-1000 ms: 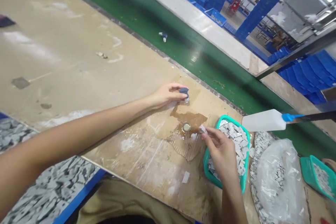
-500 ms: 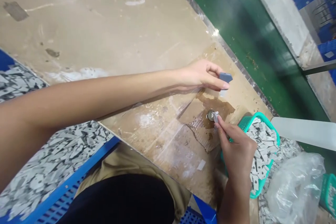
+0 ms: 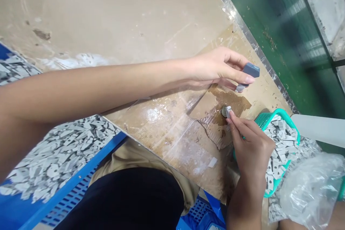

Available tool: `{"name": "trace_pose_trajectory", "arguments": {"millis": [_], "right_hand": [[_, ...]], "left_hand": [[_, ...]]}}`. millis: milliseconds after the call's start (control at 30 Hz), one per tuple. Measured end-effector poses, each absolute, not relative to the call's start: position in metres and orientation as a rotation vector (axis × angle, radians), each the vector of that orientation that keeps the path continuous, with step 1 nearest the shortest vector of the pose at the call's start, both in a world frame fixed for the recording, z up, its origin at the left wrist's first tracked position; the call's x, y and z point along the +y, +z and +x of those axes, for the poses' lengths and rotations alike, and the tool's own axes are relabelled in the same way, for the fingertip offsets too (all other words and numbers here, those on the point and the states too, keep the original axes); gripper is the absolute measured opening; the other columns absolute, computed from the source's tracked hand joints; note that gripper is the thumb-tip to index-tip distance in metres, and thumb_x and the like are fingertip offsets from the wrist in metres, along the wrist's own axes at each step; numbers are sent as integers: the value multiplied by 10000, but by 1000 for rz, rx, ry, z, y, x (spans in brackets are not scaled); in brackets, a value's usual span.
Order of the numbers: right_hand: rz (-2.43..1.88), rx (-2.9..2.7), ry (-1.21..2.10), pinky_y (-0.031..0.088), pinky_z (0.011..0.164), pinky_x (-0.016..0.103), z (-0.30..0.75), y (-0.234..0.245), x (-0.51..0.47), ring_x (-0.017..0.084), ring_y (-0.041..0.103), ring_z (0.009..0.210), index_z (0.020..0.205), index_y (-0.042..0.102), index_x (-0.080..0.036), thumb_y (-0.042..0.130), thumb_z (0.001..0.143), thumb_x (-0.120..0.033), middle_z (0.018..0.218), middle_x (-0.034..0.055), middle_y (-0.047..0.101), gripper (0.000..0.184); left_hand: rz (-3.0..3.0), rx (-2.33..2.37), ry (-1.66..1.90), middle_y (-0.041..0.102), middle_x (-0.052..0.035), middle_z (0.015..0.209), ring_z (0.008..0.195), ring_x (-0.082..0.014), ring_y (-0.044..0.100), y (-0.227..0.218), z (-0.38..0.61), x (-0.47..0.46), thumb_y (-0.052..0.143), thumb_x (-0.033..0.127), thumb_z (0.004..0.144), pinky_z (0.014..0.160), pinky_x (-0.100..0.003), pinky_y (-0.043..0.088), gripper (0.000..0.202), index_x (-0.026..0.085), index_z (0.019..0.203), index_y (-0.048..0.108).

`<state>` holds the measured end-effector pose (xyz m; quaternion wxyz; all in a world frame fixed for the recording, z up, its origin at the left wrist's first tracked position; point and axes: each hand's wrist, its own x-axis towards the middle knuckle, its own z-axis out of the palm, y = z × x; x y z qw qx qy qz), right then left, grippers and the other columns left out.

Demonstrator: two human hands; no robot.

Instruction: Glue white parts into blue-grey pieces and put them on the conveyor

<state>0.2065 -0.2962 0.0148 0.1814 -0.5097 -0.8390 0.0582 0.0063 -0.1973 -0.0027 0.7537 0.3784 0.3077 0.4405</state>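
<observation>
My left hand is raised over the table, thumb and fingers closed around a blue-grey plastic piece. A paler grey bit shows below the thumb, partly behind the fingers. My right hand pinches a small light-grey plastic piece between thumb and fingertips. That piece is right at a small round dish or cap, dark inside, which stands on a brown wet-looking stain. Whether the piece touches the cap I cannot tell.
A green basket full of grey pieces is beside my right hand, near a clear plastic bag. To the left, a blue crate holds many similar pieces. One loose piece lies on the tabletop.
The whole view has shifted. My left hand still holds the blue-grey piece, now turned a little. My right hand keeps the small piece at the round cap.
</observation>
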Motion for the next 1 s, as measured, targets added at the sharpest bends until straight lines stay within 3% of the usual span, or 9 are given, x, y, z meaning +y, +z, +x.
{"name": "trace_pose_trajectory", "arguments": {"millis": [700, 1000], "right_hand": [[-1435, -2450, 129, 559, 678, 241, 208, 11, -297, 148, 695, 754, 1123, 759, -234, 551, 982, -224, 888, 52, 756, 252], [-1391, -2139, 284, 587, 767, 280, 209, 19, -300, 152, 721, 818, 1120, 755, -261, 626, 934, -177, 947, 31, 776, 241]], "left_hand": [[870, 612, 937, 642, -26, 802, 774, -95, 636, -4, 7, -202, 737, 137, 816, 818, -253, 516, 55, 107, 847, 703], [907, 709, 934, 689, -51, 821, 775, -136, 673, -9, 11, -203, 775, 269, 799, 764, -274, 535, 187, 115, 857, 686]]}}
